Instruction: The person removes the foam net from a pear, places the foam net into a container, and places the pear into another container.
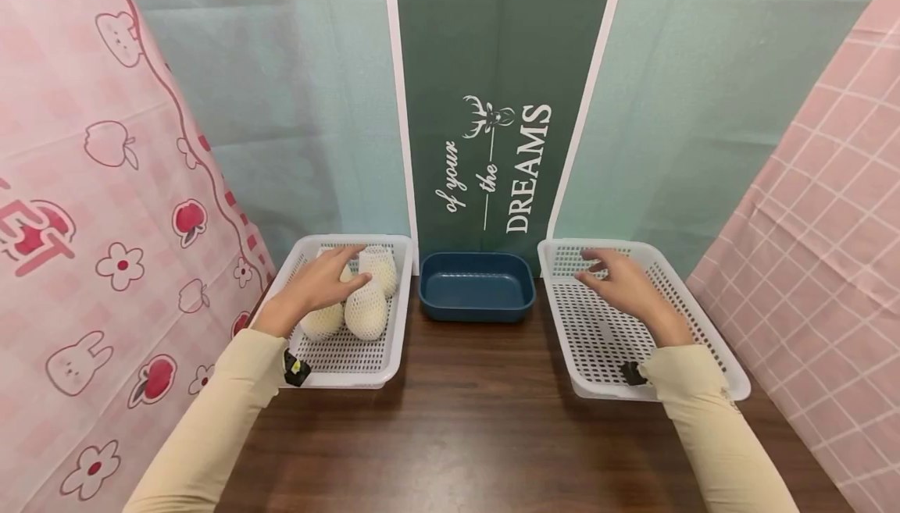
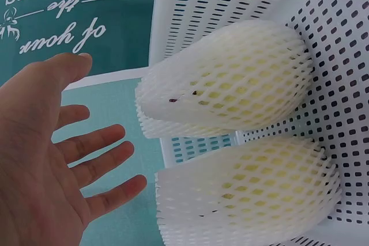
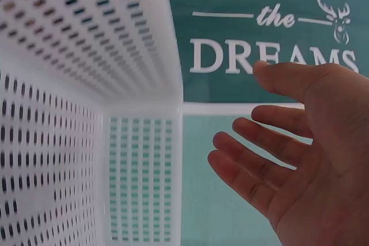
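Observation:
My left hand (image 1: 319, 283) hovers over the left white basket (image 1: 401, 302), fingers spread and holding nothing. Inside that basket lie several pale yellow fruits in white foam nets; one netted fruit (image 1: 366, 314) is just below my thumb, another (image 1: 383, 272) lies behind it. In the left wrist view, a netted fruit (image 2: 248, 79) and a second netted fruit (image 2: 259, 194) are beside the fingers, apart from them. My right hand (image 1: 626, 286) hangs above the right white basket (image 1: 703, 333), fingers relaxed. No item shows inside that basket.
Between the baskets, a dark blue rectangular tub (image 1: 478, 314) stands at the back of the brown wooden table (image 1: 485, 419). A green printed cloth (image 1: 506, 44) hangs behind. Pink patterned curtains (image 1: 126, 208) close in the left side, and pink checked cloth (image 1: 837, 247) the right.

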Tool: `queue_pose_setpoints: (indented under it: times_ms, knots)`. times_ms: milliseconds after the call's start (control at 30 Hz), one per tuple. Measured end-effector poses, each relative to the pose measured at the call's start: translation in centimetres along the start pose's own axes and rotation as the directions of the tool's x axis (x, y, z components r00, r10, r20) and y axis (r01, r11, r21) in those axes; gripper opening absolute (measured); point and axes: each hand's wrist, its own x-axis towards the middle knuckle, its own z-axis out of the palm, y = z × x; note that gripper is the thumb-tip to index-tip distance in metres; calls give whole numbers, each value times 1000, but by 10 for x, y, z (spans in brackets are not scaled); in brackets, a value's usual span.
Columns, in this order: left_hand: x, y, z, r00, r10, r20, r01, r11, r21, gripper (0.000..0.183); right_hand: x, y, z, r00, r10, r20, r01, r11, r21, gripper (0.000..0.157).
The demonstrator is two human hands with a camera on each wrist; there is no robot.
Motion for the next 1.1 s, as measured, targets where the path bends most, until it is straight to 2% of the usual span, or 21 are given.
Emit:
queue_pose_setpoints:
  times_ms: [400,567,1100]
  knots:
    - [1,-1,7,1000,-9,-3,9,999,-34,69,9,-43,23,1000,-16,14,15,997,78,52]
    - [2,1,8,1000,-8,-3,8,999,-43,69,12,-61,37,999,-21,34,16,990,142,53]
    - [7,0,13,999,-50,13,51,993,-105,70,14,-113,80,990,-121,70,99,961,259,49]
